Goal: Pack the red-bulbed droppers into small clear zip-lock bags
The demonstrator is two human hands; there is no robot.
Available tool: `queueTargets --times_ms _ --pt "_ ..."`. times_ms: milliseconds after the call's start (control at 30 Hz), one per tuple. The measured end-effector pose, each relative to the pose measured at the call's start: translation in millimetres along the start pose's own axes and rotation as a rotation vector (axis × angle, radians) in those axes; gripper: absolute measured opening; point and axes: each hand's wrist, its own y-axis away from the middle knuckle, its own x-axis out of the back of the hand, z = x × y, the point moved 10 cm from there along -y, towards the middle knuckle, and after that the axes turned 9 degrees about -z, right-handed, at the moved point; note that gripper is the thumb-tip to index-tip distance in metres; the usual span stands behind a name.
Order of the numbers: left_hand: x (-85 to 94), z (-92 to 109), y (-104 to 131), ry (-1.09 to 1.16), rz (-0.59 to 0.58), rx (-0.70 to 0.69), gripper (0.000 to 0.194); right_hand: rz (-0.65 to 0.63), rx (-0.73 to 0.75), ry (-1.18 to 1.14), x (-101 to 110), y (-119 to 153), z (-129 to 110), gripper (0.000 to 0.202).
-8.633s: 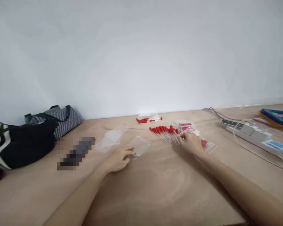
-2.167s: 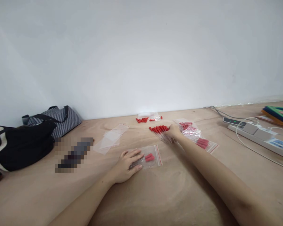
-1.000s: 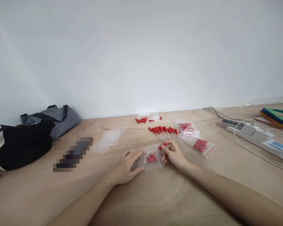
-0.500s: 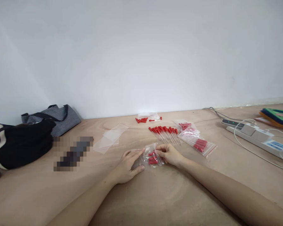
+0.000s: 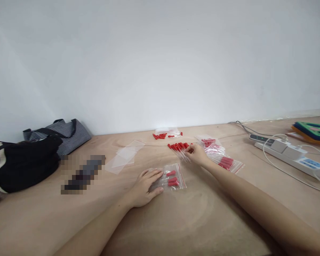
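Resting flat near the centre of the frame, the left hand [image 5: 146, 188] that I watch over is unclenched, its fingers lying on a clear zip-lock bag [image 5: 180, 175]. The bag lies on the desk [image 5: 149, 227], its red-lined mouth towards the right of the frame, and red-bulbed droppers [image 5: 172, 182] lie inside with their bulbs nearest that mouth; their stems run towards the left hand.

I see the right hand [image 5: 194, 153] right of centre, thumb and forefinger curled together at the right end of a fanned row of droppers [image 5: 179, 146]. I cannot tell whether it grasps one. The row's red bulbs point to the top of the frame and its thin stems slant to the lower right.

Just beyond the right hand I have filled zip-lock bags [image 5: 225, 162] overlapping, partly behind the forearm. Left of centre, flat clear bags [image 5: 126, 154] overlap one another. Loose red bulbs [image 5: 160, 136] lie by another clear bag [image 5: 166, 130] near the wall [image 5: 160, 64].

At the right of the frame sit a white power strip [image 5: 290, 154] and stacked coloured trays or boards [image 5: 313, 131]. At the left are a striped bag [image 5: 76, 137], a black bag [image 5: 29, 165] and a pixelated dark object [image 5: 88, 170].
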Motion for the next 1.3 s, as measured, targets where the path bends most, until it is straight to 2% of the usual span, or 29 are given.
queueTargets --times_ms 100,200,367,500,633,767,867,967,1167,1300 --pt "-0.7 -0.6 -0.2 0.0 0.004 -0.006 0.049 0.044 -0.055 0.055 0.0 -20.7 0.5 0.012" --pt "-0.1 0.3 0.5 0.005 -0.001 0.001 0.049 0.058 -0.107 0.096 -10.6 -32.4 -2.4 0.019" --pt "1.5 3.4 1.9 0.002 -0.021 0.015 0.049 0.028 -0.156 0.121 -24.2 -39.9 -6.5 0.015" --pt "1.7 3.4 2.2 -0.002 -0.026 0.02 0.049 0.019 -0.142 0.095 -18.9 -38.0 -10.8 0.024" --pt "2.1 4.1 1.8 0.006 -0.03 0.023 0.049 0.023 -0.058 0.003 -4.2 -18.5 -14.4 0.046" --pt "2.7 4.3 2.0 0.01 -0.028 0.029 0.048 -0.047 -0.004 -0.361 -4.9 18.3 -1.7 0.054" --pt "3.3 3.8 2.5 0.01 -0.015 0.026 0.047 0.002 -0.001 -0.619 -7.7 42.9 10.8 0.052" --pt "4.0 3.7 3.1 0.017 -0.002 0.021 0.049 0.061 -0.004 -0.768 -14.2 54.2 15.8 0.047" --pt "7.2 4.2 4.3 0.029 0.024 0.034 0.054 0.023 -0.08 -0.923 -38.5 58.7 13.2 0.032" --pt "8.2 3.9 4.6 0.046 0.024 0.049 0.056 -0.027 -0.081 -0.985 -47.2 65.1 9.6 0.028"
